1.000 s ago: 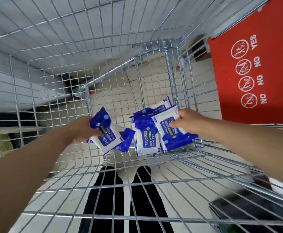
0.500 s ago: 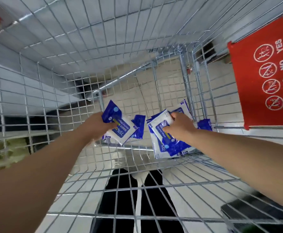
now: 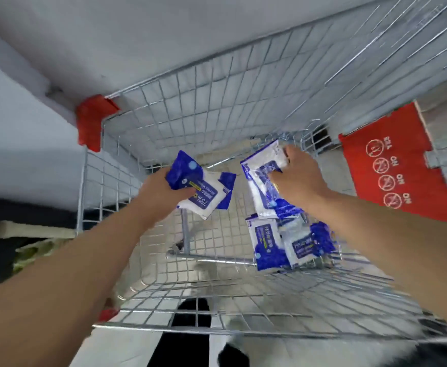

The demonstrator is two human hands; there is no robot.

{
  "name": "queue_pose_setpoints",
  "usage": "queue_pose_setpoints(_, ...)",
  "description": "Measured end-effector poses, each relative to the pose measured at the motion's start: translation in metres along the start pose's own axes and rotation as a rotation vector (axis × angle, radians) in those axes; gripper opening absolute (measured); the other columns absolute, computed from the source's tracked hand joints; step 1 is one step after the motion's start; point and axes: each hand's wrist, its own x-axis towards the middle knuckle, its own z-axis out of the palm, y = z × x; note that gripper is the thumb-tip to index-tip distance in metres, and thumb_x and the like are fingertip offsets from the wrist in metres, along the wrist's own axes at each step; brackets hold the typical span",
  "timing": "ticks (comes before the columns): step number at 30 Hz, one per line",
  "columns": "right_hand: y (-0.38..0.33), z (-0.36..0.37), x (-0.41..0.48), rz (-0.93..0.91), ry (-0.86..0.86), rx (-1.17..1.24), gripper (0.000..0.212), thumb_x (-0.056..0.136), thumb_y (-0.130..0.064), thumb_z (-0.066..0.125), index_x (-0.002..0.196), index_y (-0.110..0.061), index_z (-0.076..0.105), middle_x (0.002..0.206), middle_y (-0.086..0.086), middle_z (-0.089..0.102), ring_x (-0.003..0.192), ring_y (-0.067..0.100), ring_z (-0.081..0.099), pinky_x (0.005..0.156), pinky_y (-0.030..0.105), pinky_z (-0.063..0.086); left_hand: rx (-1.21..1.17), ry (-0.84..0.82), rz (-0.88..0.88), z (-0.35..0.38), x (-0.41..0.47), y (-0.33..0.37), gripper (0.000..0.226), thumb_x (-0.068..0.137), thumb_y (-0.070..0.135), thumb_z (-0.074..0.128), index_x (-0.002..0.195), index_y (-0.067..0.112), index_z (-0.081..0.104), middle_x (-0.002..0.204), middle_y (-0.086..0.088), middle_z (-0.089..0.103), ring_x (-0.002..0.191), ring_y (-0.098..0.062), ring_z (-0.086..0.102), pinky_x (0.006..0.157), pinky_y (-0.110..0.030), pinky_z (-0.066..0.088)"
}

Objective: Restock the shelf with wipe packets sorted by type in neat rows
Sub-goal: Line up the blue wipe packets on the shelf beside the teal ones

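Both hands are inside a wire shopping cart (image 3: 217,107). My left hand (image 3: 161,192) grips a small bunch of blue-and-white wipe packets (image 3: 204,192) marked 75%. My right hand (image 3: 296,178) holds a second bunch of blue-and-white packets (image 3: 263,181), lifted above the cart floor. A few more packets (image 3: 283,245) lie on the cart floor under my right forearm, at the right side of the basket. No shelf row is visible.
A red plastic corner guard (image 3: 92,120) caps the cart's far left corner. The red child-seat flap (image 3: 397,165) with warning symbols hangs at the right. A grey-white surface (image 3: 84,35) rises beyond the cart. Dark shoes (image 3: 190,327) show through the mesh below.
Both hands have risen from the cart floor, each carrying its bunch of packets. The view has tilted up, so the cart's far rim and red corner now show. Some packets stayed on the floor.
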Motion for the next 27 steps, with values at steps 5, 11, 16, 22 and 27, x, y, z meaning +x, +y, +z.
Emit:
queue_pose_setpoints(5,-0.075,-0.069,-0.046,-0.223,0.083,0.054,0.018,0.087,-0.014,0.055,0.104,-0.014,0.048,0.095,0.009,0.059,0.09,0.03,0.056,0.074,0.038,0.043,-0.123,0.143,0.119,-0.035,-0.07,0.055,0.034,0.082,0.016,0.074,0.112,0.012,0.06,0.098,-0.007,0.069,0.082,-0.022,0.068,0.057,-0.027,0.055)
queue_pose_setpoints(11,-0.185,-0.16,-0.135,-0.478,0.134,0.092,0.015,0.09,-0.013,0.047,0.106,-0.013,0.046,0.093,0.007,0.062,0.085,0.031,0.058,0.079,0.045,0.05,-0.167,0.414,0.277,-0.094,-0.198,0.119,0.01,0.089,0.013,0.058,0.098,0.018,0.058,0.084,0.001,0.065,0.072,-0.015,0.061,0.057,-0.027,0.052)
queue_pose_setpoints(16,-0.287,-0.218,-0.223,-0.701,0.172,0.155,0.019,0.09,-0.012,0.044,0.108,-0.017,0.044,0.084,0.003,0.06,0.076,0.03,0.059,0.07,0.041,0.05,-0.257,0.669,0.424,-0.165,-0.324,0.158,0.008,0.089,0.016,0.055,0.096,0.017,0.059,0.083,0.002,0.067,0.066,-0.015,0.059,0.055,-0.027,0.049)
queue_pose_setpoints(22,-0.414,-0.239,-0.321,-0.923,0.182,0.267,0.013,0.089,-0.011,0.047,0.101,-0.015,0.047,0.084,-0.002,0.06,0.078,0.025,0.06,0.069,0.037,0.049,-0.376,0.914,0.557,-0.26,-0.463,0.167,0.009,0.087,0.014,0.055,0.094,0.009,0.06,0.085,-0.003,0.07,0.071,-0.015,0.06,0.057,-0.027,0.052)
queue_pose_setpoints(27,-0.519,-0.207,-0.395,-1.049,0.11,0.325,0.014,0.089,-0.013,0.051,0.102,-0.017,0.046,0.084,-0.006,0.056,0.076,0.021,0.058,0.06,0.029,0.044,-0.392,1.111,0.587,-0.356,-0.558,0.127,0.008,0.087,0.013,0.056,0.091,0.013,0.063,0.079,0.004,0.069,0.065,-0.009,0.06,0.056,-0.026,0.053)
